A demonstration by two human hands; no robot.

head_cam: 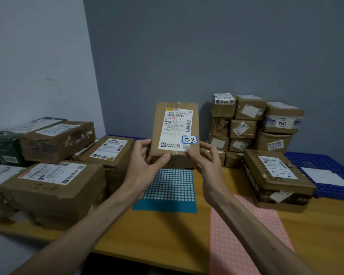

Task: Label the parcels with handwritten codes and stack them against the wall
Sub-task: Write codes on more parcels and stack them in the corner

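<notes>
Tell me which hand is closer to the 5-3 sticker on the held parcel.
Right. The right hand grips the parcel at its lower right corner, thumb just below the 5-3 sticker; the left hand grips the lower left corner, farther away.

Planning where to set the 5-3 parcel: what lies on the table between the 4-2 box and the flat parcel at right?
A teal dotted sheet and the top of a pink dotted sheet, on the wooden table, in the head view.

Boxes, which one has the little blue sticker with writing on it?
The box the left hand and right hand hold up. Its blue-edged sticker reads 5-3; no other shows one.
</notes>
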